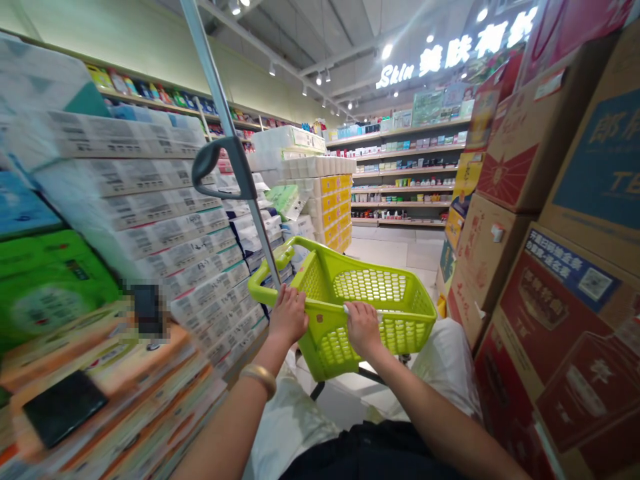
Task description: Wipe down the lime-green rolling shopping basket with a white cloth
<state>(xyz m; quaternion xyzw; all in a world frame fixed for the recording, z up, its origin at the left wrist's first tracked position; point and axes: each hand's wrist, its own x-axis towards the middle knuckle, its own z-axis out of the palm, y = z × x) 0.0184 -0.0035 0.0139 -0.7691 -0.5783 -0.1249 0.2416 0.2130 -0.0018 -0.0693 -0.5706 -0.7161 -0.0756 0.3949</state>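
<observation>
A lime-green plastic shopping cart (370,283) with perforated walls stands in front of my knees. My left hand (289,315) is closed over its near rim, close to the handle end, wearing a gold bangle (259,380) on the wrist. Farther right along the same rim, my right hand (363,327) is closed on a small white wipe (379,316), partly hidden under the fingers and pressed against the edge. A metal pole (265,240) with a grey loop handle (225,170) rises at a slant beside my left hand; its lower end is hidden.
Stacked tissue packs (165,200) line the left, with a black flat object (65,407) on orange packs (150,373). Printed cartons (500,247) rise close on the right. A pale tiled floor (395,250) runs toward stocked shelves (405,170) at the back.
</observation>
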